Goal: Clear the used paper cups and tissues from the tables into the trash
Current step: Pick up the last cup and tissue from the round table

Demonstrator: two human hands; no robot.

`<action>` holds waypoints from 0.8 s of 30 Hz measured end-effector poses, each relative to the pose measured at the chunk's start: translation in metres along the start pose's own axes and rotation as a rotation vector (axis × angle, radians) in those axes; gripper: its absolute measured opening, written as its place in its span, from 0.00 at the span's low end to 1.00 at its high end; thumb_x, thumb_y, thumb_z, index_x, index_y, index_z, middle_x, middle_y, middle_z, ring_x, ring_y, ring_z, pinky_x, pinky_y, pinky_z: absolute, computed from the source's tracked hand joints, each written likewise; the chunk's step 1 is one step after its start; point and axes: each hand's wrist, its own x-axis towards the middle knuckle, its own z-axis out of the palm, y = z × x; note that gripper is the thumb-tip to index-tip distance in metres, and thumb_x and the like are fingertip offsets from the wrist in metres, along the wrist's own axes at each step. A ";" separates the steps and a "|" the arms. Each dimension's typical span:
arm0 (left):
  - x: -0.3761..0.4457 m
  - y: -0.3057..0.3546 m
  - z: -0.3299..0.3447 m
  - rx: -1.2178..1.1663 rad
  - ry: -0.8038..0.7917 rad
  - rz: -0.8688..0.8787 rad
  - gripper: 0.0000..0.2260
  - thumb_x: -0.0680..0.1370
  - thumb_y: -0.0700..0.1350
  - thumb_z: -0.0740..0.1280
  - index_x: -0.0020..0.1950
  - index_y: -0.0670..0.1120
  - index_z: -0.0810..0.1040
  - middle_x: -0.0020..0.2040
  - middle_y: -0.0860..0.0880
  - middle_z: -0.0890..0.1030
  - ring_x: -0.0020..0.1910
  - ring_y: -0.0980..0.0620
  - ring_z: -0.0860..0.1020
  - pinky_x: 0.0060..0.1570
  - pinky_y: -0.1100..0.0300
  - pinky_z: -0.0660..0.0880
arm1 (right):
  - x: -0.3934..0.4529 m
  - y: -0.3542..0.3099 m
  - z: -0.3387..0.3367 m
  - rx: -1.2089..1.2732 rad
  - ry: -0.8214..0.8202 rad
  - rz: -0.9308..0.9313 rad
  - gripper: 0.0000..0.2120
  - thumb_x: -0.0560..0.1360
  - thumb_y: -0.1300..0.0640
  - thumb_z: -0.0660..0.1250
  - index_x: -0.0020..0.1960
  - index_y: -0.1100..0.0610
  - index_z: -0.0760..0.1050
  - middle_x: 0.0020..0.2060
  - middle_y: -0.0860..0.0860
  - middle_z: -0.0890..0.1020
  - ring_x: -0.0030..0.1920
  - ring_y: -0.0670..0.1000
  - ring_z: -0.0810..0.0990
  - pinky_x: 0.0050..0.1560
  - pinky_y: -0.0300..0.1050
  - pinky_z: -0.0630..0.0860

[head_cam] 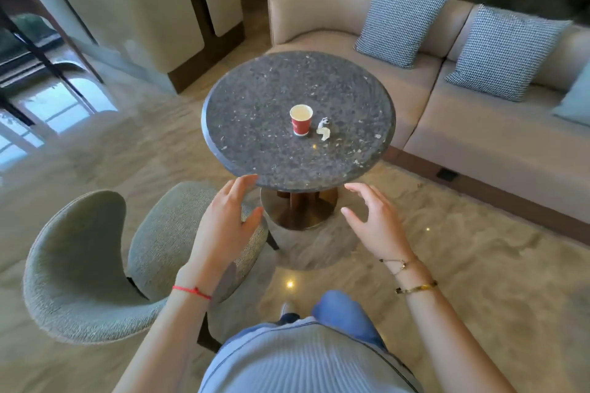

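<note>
My left hand [228, 217] is raised at the near edge of the table [255, 150], fingers spread and relaxed, holding nothing; my right hand [372, 220] is raised beside it, also spread wide and empty, just short of the rim. Step in hand, as I judge it: approach, with nothing picked up yet. The cup [300, 120], red with a pale inside, stands upright near the middle of the table. The tissue [323, 129], a small crumpled white scrap, lies just beside the cup on its right, apart from it. Next move calls for a forward reach over the tabletop: one hand closes round the cup wall while keeping it upright, since I cannot tell whether liquid remains inside; the other pinches the tissue. To the left, a grey chair [83, 268] stands close to the table and partly under my left arm; it may crowd a step forward. To the right, a beige sofa [479, 124] with checked cushions [399, 22] sits behind the table, well clear of the reach. No trash bin is in view.
</note>
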 end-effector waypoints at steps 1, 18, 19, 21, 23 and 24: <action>0.020 -0.001 0.004 -0.005 -0.009 0.004 0.22 0.75 0.45 0.70 0.68 0.51 0.70 0.63 0.53 0.76 0.59 0.53 0.76 0.53 0.60 0.71 | 0.017 0.004 0.000 -0.001 0.000 0.008 0.19 0.73 0.61 0.70 0.63 0.57 0.74 0.57 0.51 0.78 0.60 0.50 0.75 0.64 0.43 0.70; 0.292 0.001 0.144 0.049 -0.050 -0.256 0.36 0.72 0.46 0.73 0.76 0.45 0.60 0.71 0.45 0.67 0.67 0.43 0.69 0.63 0.48 0.71 | 0.330 0.146 0.028 -0.202 -0.311 -0.116 0.21 0.72 0.58 0.70 0.64 0.57 0.73 0.61 0.55 0.74 0.63 0.57 0.70 0.65 0.44 0.63; 0.303 0.001 0.152 0.062 -0.060 -0.272 0.37 0.72 0.46 0.74 0.76 0.45 0.59 0.72 0.44 0.66 0.67 0.43 0.69 0.63 0.48 0.70 | 0.343 0.154 0.035 -0.222 -0.341 -0.131 0.22 0.72 0.58 0.70 0.65 0.57 0.72 0.63 0.54 0.73 0.64 0.56 0.69 0.66 0.45 0.63; 0.320 -0.001 0.166 0.081 -0.080 -0.308 0.38 0.71 0.47 0.74 0.76 0.45 0.59 0.73 0.44 0.65 0.68 0.42 0.68 0.63 0.47 0.70 | 0.362 0.167 0.048 -0.246 -0.408 -0.148 0.24 0.73 0.56 0.69 0.68 0.57 0.69 0.65 0.53 0.71 0.66 0.56 0.66 0.68 0.46 0.63; 0.335 -0.004 0.180 0.101 -0.109 -0.364 0.40 0.71 0.48 0.75 0.77 0.45 0.57 0.74 0.45 0.63 0.68 0.42 0.67 0.63 0.46 0.70 | 0.378 0.177 0.063 -0.239 -0.487 -0.136 0.25 0.74 0.56 0.68 0.70 0.57 0.68 0.67 0.54 0.69 0.67 0.56 0.64 0.68 0.48 0.63; 0.342 -0.006 0.185 0.116 -0.129 -0.390 0.41 0.70 0.49 0.75 0.77 0.46 0.56 0.75 0.45 0.61 0.69 0.42 0.66 0.64 0.46 0.69 | 0.384 0.182 0.071 -0.235 -0.523 -0.120 0.26 0.74 0.55 0.68 0.70 0.56 0.67 0.68 0.54 0.68 0.68 0.56 0.63 0.69 0.48 0.62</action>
